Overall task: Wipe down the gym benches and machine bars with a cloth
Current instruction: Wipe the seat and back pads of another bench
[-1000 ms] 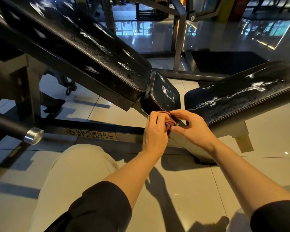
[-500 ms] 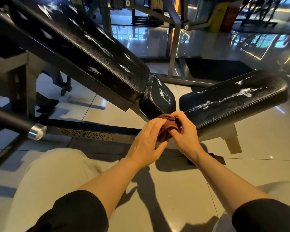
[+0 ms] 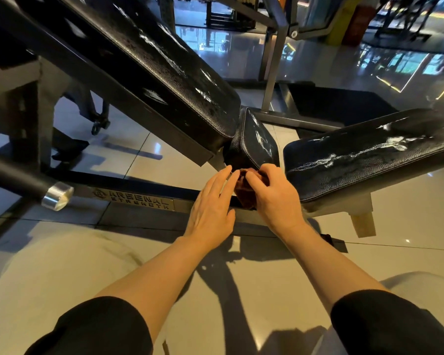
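Maroon cloth [image 3: 244, 192] sits bunched just below the near tip of the small black seat pad [image 3: 254, 142], which serves as the landmark. The right hand [image 3: 274, 198] grips the cloth, its fingers curled over the wad, directly below the pad's near edge. The left hand [image 3: 210, 208] lies below and to the left of the pad with fingers straight and relaxed, fingertips just touching the cloth's left side; it holds nothing.

The pad's long axis runs away from the person, from the near tip by the hands toward the hinge where the long inclined backrest [image 3: 149, 67] rises up and left. A second bench pad [image 3: 369, 160] stretches right of the seat pad, streaked with wet marks.

Judging from this, the right hand is the nearer and already loaded one, and the coming wipe would likely run straight forward and up from it along the pad's length. Whether the cloth is folded flat enough underneath cannot be seen.
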The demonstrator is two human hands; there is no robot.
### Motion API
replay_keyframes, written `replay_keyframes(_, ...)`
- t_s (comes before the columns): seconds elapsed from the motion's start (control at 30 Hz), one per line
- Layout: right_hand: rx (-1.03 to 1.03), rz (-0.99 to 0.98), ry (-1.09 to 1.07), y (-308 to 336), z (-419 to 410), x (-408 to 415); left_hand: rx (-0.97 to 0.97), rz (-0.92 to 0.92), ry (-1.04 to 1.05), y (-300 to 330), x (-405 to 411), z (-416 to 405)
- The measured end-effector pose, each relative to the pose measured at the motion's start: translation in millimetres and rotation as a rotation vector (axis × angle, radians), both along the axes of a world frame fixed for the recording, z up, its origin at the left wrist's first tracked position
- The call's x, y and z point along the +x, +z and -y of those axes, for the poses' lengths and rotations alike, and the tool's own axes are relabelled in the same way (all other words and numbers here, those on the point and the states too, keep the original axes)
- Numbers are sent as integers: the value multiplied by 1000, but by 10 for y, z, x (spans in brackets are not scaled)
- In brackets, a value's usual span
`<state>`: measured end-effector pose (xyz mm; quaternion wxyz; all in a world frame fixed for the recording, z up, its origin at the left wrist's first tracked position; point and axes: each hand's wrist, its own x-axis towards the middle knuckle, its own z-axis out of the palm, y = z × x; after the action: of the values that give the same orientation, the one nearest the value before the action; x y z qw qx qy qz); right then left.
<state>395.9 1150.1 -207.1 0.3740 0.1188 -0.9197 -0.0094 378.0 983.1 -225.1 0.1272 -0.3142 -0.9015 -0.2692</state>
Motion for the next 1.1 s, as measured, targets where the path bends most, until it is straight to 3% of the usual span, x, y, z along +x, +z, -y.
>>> replay_keyframes(0.27,-139,212,-116,-342,-270,291,-228,27,21,-118,52,-200)
replay_keyframes(0.4,-119,85,-29,-155,-88,206,-214,63,25,-116,76,-259)
replay_keyframes(0.73,-225,140,-156,-326,-259,205,-234,40,12,-131,32,-226)
replay_keyframes(0.9,-212,60,-51,-175,-141,158,-200,49,9,-115,50,-229)
replay_keyframes(1.1,-177,204,-148,-316,-310,220,-223,38,16,-102,43,-203)
